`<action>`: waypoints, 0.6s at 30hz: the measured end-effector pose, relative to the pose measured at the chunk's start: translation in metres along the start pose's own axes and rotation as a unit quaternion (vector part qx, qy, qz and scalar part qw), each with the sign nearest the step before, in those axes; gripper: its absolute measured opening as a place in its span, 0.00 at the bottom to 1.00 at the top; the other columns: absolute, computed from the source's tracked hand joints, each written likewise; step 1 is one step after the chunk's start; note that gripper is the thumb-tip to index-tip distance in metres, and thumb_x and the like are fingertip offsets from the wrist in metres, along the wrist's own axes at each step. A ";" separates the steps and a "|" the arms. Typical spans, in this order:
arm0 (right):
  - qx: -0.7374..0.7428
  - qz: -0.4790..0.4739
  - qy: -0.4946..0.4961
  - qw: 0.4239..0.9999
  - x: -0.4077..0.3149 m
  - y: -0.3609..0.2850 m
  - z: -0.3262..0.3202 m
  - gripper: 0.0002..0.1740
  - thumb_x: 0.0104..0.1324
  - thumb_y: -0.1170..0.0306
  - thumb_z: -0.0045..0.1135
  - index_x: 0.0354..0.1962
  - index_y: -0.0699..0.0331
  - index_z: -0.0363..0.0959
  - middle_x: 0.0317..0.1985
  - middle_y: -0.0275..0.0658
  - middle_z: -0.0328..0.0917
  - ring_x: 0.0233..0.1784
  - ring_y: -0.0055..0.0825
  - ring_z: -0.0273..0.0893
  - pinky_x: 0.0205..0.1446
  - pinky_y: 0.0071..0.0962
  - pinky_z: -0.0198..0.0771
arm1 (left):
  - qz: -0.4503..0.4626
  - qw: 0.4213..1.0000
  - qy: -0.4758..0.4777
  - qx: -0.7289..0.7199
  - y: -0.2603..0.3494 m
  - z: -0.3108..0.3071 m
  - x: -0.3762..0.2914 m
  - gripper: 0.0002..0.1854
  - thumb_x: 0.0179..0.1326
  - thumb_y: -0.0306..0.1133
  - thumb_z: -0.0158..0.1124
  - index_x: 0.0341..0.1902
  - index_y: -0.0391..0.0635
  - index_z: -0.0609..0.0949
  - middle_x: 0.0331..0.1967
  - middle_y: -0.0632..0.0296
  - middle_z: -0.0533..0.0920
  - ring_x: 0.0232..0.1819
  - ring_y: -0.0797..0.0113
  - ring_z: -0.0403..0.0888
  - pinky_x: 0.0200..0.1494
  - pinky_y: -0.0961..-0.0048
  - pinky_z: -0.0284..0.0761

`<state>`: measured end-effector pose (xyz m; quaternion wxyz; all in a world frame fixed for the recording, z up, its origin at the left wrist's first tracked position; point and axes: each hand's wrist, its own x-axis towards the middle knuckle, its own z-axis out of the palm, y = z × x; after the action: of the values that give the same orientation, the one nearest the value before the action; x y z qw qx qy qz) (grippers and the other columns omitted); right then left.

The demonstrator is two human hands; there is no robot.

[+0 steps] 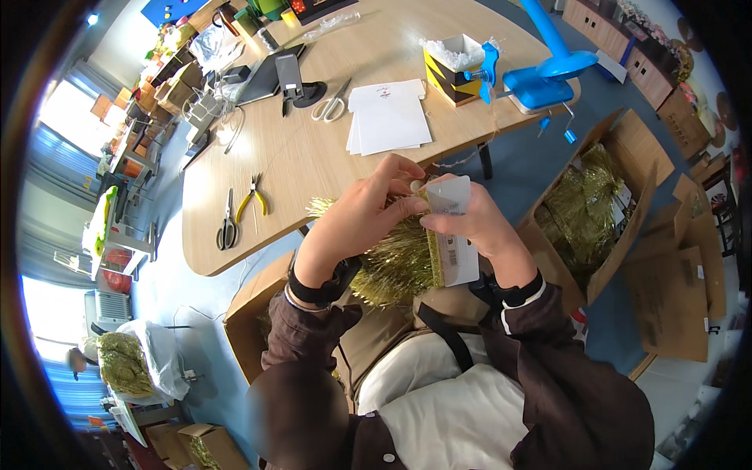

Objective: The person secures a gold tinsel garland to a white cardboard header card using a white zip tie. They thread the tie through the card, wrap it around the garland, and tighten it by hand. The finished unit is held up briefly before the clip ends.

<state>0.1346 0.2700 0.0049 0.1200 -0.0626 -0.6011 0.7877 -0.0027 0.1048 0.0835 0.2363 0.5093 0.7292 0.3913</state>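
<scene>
Over my lap, both hands meet at the top edge of a gold tinsel skirt or garland [396, 267] and a white printed card [461, 261]. My left hand [376, 205] pinches at the tinsel's upper band beside the card; what lies between its fingertips is too small to tell. My right hand [476, 217] holds the card with thumb and fingers against the band. The card bears writing and a barcode. More gold tinsel [587, 205] fills an open cardboard box [625, 252] on the right.
On the wooden table [294, 147] lie yellow-handled pliers [252, 200], scissors [227, 226], white-handled scissors [332, 106], white cards [390, 120] and a phone on a stand [289, 76]. A box of white filling [458, 70] stands near a blue hand-cranked device [537, 88]. Another cardboard box [249, 323] is at my left.
</scene>
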 end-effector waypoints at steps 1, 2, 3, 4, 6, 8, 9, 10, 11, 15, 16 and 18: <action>-0.005 -0.005 0.005 1.000 0.000 0.001 -0.006 0.25 0.58 0.72 0.76 0.52 0.66 0.77 0.44 0.31 0.81 0.46 0.16 0.77 0.51 0.23 0.74 | -0.006 1.000 0.008 -0.001 -0.001 0.002 0.005 0.14 0.73 0.35 0.65 0.53 0.39 0.76 0.42 0.50 0.88 0.44 0.52 0.88 0.49 0.63 0.80; 0.005 -0.002 0.018 1.000 -0.001 0.002 -0.014 0.26 0.57 0.72 0.75 0.52 0.65 0.77 0.44 0.30 0.80 0.46 0.17 0.77 0.51 0.24 0.73 | 0.001 1.000 0.020 -0.005 -0.003 0.004 0.011 0.13 0.74 0.35 0.65 0.53 0.39 0.77 0.41 0.51 0.88 0.44 0.54 0.88 0.49 0.64 0.80; 0.010 0.008 0.036 0.999 -0.002 0.002 -0.023 0.26 0.56 0.71 0.75 0.52 0.64 0.77 0.43 0.30 0.79 0.46 0.17 0.76 0.51 0.25 0.72 | -0.007 0.998 0.058 -0.031 -0.006 0.005 0.019 0.13 0.74 0.35 0.64 0.53 0.39 0.77 0.41 0.53 0.88 0.43 0.57 0.88 0.49 0.65 0.80; 0.017 0.012 0.046 0.999 -0.004 0.002 -0.033 0.26 0.55 0.71 0.74 0.52 0.64 0.77 0.43 0.30 0.79 0.47 0.18 0.76 0.51 0.26 0.71 | 0.000 0.993 0.100 -0.061 -0.010 0.005 0.030 0.13 0.74 0.35 0.64 0.53 0.39 0.78 0.41 0.54 0.88 0.43 0.61 0.87 0.48 0.66 0.80; 0.039 0.020 0.080 0.996 -0.006 0.002 -0.056 0.28 0.55 0.69 0.73 0.53 0.64 0.76 0.44 0.31 0.79 0.47 0.19 0.77 0.52 0.27 0.71 | -0.030 0.973 0.149 -0.172 -0.018 0.000 0.046 0.12 0.74 0.34 0.65 0.51 0.38 0.80 0.41 0.60 0.89 0.43 0.71 0.86 0.48 0.71 0.79; 0.061 0.024 0.128 0.990 -0.008 0.003 -0.077 0.32 0.55 0.66 0.73 0.57 0.65 0.74 0.46 0.32 0.80 0.49 0.23 0.78 0.54 0.30 0.72 | 0.000 0.977 0.205 -0.060 -0.026 -0.006 0.074 0.09 0.74 0.32 0.64 0.49 0.38 0.83 0.41 0.60 0.89 0.44 0.73 0.86 0.47 0.75 0.80; 0.090 0.008 0.131 0.987 -0.010 0.004 -0.087 0.31 0.56 0.68 0.74 0.57 0.65 0.74 0.46 0.33 0.80 0.49 0.22 0.78 0.53 0.29 0.73 | -0.011 0.975 0.211 -0.076 -0.030 -0.007 0.087 0.09 0.74 0.31 0.64 0.48 0.37 0.83 0.41 0.60 0.89 0.44 0.74 0.86 0.47 0.76 0.80; 0.115 -0.003 0.143 0.983 -0.012 0.004 -0.096 0.30 0.56 0.69 0.74 0.56 0.65 0.75 0.46 0.33 0.80 0.48 0.22 0.79 0.52 0.28 0.73 | -0.017 0.971 0.220 -0.089 -0.033 -0.006 0.102 0.10 0.73 0.32 0.65 0.48 0.37 0.84 0.39 0.61 0.90 0.41 0.75 0.87 0.44 0.77 0.80; 0.141 -0.020 0.154 0.978 -0.013 0.005 -0.104 0.29 0.56 0.70 0.75 0.55 0.65 0.75 0.46 0.33 0.81 0.48 0.21 0.79 0.50 0.28 0.74 | -0.014 0.971 0.225 -0.082 -0.035 -0.005 0.116 0.11 0.72 0.33 0.66 0.47 0.37 0.85 0.38 0.61 0.90 0.39 0.75 0.87 0.43 0.77 0.80; 0.165 -0.021 0.179 0.970 -0.016 0.005 -0.129 0.34 0.57 0.67 0.76 0.60 0.66 0.72 0.49 0.36 0.80 0.50 0.24 0.80 0.54 0.32 0.75 | -0.013 0.967 0.248 -0.063 -0.038 0.005 0.176 0.12 0.67 0.36 0.72 0.45 0.37 0.88 0.33 0.62 0.90 0.34 0.75 0.88 0.37 0.77 0.80; 0.165 -0.027 0.184 0.969 -0.018 0.004 -0.134 0.35 0.58 0.66 0.77 0.60 0.67 0.72 0.49 0.37 0.80 0.51 0.25 0.80 0.55 0.33 0.76 | -0.025 0.967 0.248 -0.053 -0.037 0.008 0.188 0.12 0.67 0.36 0.73 0.44 0.38 0.88 0.33 0.62 0.90 0.34 0.75 0.88 0.37 0.77 0.81; 0.168 -0.035 0.199 0.965 -0.023 0.002 -0.140 0.35 0.58 0.66 0.76 0.60 0.67 0.72 0.49 0.37 0.80 0.51 0.25 0.80 0.55 0.32 0.76 | -0.036 0.967 0.250 -0.044 -0.036 0.017 0.205 0.13 0.64 0.36 0.75 0.42 0.38 0.88 0.33 0.61 0.90 0.33 0.75 0.88 0.37 0.79 0.80</action>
<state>0.1900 0.3935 -0.0360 0.2734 -0.1762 -0.4260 0.8443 -0.0863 0.2940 0.0552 0.0828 0.3576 0.7650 0.5291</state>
